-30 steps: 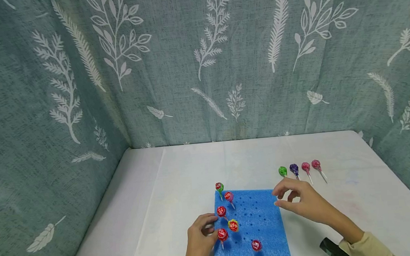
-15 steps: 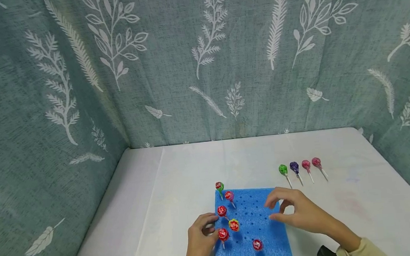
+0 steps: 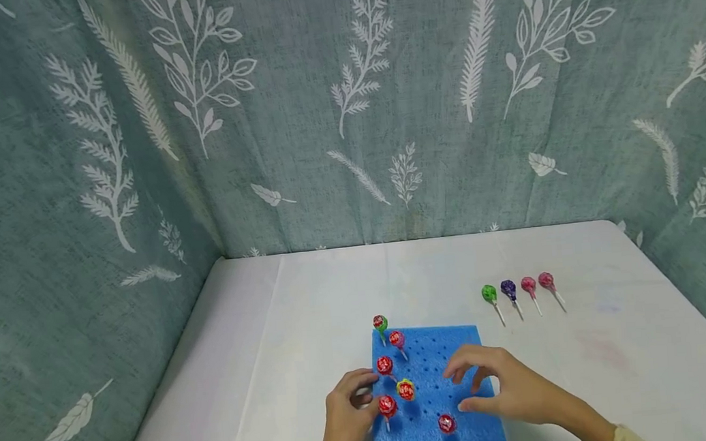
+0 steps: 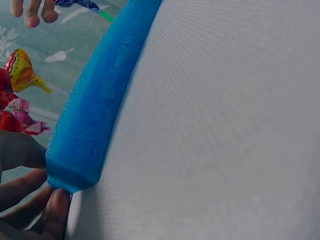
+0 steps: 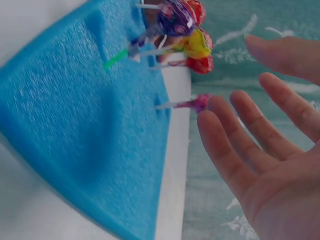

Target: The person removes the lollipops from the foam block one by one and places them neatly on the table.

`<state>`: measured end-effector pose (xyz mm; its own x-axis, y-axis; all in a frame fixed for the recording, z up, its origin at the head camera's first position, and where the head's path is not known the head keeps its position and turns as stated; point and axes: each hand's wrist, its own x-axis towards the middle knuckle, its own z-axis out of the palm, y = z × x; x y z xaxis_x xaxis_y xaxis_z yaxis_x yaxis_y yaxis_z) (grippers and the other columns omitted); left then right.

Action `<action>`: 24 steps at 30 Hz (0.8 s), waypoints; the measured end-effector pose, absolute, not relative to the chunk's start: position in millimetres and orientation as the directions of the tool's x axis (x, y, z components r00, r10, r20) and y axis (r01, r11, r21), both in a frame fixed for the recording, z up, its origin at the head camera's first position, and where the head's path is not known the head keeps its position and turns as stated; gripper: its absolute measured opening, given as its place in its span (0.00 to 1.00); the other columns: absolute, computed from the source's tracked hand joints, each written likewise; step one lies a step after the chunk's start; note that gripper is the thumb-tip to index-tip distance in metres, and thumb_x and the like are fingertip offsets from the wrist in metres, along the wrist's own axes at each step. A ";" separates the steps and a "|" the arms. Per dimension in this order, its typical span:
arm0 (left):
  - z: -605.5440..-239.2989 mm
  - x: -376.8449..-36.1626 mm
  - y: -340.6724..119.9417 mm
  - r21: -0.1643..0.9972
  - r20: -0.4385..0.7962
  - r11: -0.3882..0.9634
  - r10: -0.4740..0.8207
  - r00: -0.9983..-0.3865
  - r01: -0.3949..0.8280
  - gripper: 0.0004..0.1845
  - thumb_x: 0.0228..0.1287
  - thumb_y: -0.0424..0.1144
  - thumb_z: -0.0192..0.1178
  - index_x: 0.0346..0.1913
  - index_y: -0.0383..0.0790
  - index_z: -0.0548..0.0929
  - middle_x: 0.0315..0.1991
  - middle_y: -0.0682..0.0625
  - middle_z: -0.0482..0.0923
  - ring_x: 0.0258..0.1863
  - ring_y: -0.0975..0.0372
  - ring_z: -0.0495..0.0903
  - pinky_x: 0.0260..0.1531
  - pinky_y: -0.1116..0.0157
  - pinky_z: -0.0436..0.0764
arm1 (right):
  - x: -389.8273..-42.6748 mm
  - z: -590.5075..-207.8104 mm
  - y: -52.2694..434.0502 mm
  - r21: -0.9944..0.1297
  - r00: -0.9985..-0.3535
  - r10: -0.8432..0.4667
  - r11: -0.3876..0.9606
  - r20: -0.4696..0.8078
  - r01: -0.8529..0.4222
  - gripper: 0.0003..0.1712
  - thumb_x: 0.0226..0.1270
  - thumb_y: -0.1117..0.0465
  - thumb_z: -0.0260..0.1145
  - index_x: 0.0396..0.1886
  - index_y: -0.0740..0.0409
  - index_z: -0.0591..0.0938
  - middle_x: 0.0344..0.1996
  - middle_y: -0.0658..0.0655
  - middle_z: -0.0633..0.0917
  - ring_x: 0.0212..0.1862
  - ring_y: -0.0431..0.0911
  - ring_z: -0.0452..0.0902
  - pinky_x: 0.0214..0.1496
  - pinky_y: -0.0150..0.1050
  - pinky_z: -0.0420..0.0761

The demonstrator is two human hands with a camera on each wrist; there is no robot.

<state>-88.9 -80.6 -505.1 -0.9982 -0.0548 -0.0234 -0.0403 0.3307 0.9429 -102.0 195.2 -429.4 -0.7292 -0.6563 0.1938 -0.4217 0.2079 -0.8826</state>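
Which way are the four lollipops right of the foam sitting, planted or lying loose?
Lying loose: the four lollipops rest flat on the table, sticks toward the camera, beyond the blue foam.

Blue foam block, white table, grey-green curtain with white leaf print. Loose lollipops: green, purple, two pink.
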 end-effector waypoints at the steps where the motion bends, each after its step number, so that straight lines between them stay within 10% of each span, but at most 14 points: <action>1: -505.1 -88.0 -80.2 0.942 -0.030 0.333 -0.056 -0.998 -0.047 0.17 0.46 0.21 0.66 0.43 0.35 0.84 0.49 0.45 0.77 0.41 0.58 0.80 0.40 0.70 0.81 | -100.4 -430.2 193.9 -0.889 -0.732 -0.660 0.216 0.172 -0.404 0.17 0.59 0.62 0.69 0.48 0.46 0.78 0.42 0.53 0.81 0.41 0.49 0.79 0.38 0.41 0.83; 24: -506.0 -87.6 -79.6 0.946 0.035 0.325 -0.043 -0.998 0.020 0.17 0.46 0.22 0.67 0.42 0.34 0.84 0.48 0.45 0.78 0.42 0.58 0.80 0.39 0.70 0.81 | -83.7 -468.1 167.1 -0.922 -0.702 -0.653 0.018 0.283 -0.388 0.09 0.59 0.67 0.68 0.40 0.59 0.80 0.37 0.60 0.81 0.39 0.46 0.78 0.36 0.40 0.84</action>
<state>-87.6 -79.6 -506.0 -0.9985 -0.0429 0.0354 0.0196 0.3249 0.9456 -83.7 167.1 -468.1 -0.7022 -0.6533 0.2831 -0.3880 0.0177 -0.9215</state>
